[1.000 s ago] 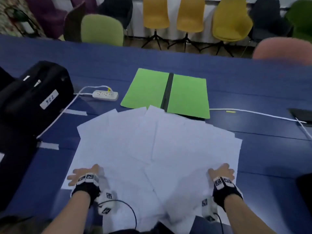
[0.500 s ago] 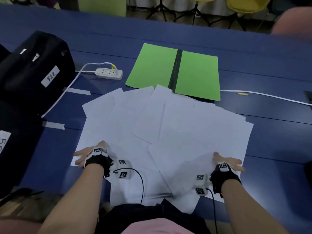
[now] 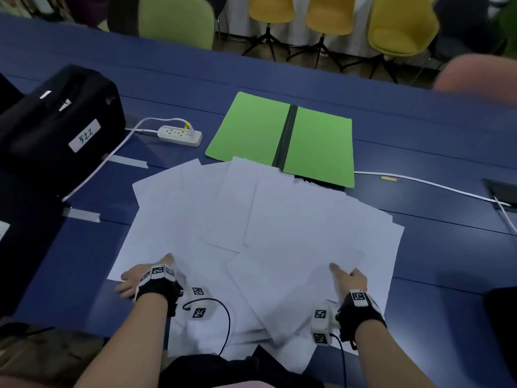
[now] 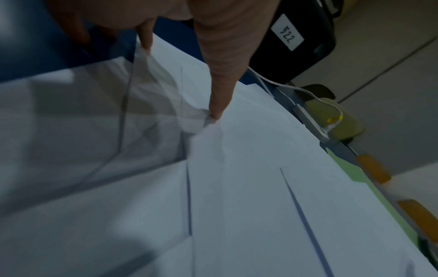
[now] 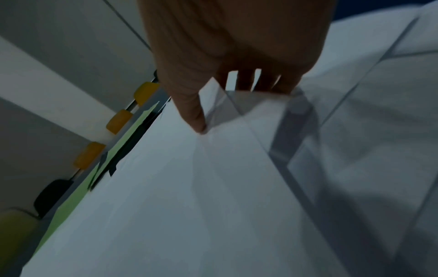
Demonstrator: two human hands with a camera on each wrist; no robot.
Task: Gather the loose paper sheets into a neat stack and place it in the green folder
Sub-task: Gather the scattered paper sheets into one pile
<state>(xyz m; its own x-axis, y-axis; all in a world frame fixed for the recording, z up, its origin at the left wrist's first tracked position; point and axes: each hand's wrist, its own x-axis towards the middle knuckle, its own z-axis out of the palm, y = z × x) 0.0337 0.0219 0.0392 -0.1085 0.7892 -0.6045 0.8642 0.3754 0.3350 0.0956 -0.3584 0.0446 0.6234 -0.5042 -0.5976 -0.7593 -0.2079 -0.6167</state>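
Several loose white paper sheets (image 3: 279,228) lie fanned and overlapping on the blue table (image 3: 419,135), their far corners over the near edge of the open green folder (image 3: 251,127). My left hand (image 3: 145,278) is at the near left corner of the spread. Its thumb (image 4: 214,112) presses down on a sheet, and a straight finger (image 4: 145,37) touches that sheet's raised edge. My right hand (image 3: 348,278) is at the near right. Its thumb (image 5: 196,120) lies on top of a sheet (image 5: 213,187), and its fingers (image 5: 246,80) are tucked behind the sheet's lifted edge.
A black case (image 3: 56,130) labelled 522 stands at the left. A white power strip (image 3: 180,134) with its cable lies left of the folder. Another white cable (image 3: 433,184) crosses the table on the right. Chairs (image 3: 400,23) line the far side.
The view has dipped and come back up. Both hands stay at the near corners of the spread; the right hand has edged inward and a sheet edge now lifts over its fingers.
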